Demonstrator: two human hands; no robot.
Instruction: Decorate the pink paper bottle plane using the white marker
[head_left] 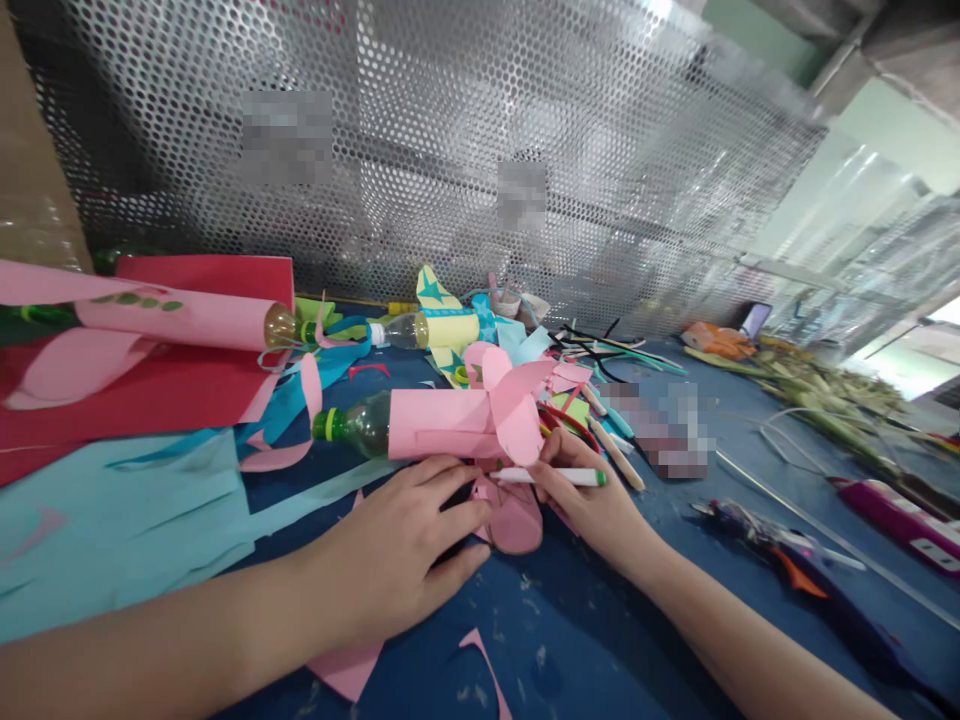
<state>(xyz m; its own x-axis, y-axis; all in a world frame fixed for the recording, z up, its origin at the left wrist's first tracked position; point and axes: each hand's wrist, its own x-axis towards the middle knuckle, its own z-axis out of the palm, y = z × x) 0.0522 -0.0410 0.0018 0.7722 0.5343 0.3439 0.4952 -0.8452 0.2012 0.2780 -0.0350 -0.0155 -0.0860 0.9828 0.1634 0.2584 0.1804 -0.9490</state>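
Note:
A plastic bottle wrapped in pink paper [442, 423] lies on its side on the blue table [585, 640], green cap to the left, pink paper fins at its right end. My left hand [405, 560] lies just in front of it, fingers curled over a dark object I cannot make out, pressing on a pink paper piece [517, 520]. My right hand [592, 500] grips a white marker with a green end [555, 477], its tip pointing left at the pink paper beside the bottle's fins.
Another pink-wrapped bottle [172, 320] lies on red paper at the left, a yellow-wrapped bottle [439, 330] behind. Light blue paper [112, 530] covers the near left. Sticks, strips and pens litter the middle; dried plant stems [817, 395] and tools [780, 550] lie right. Perforated metal sheet stands behind.

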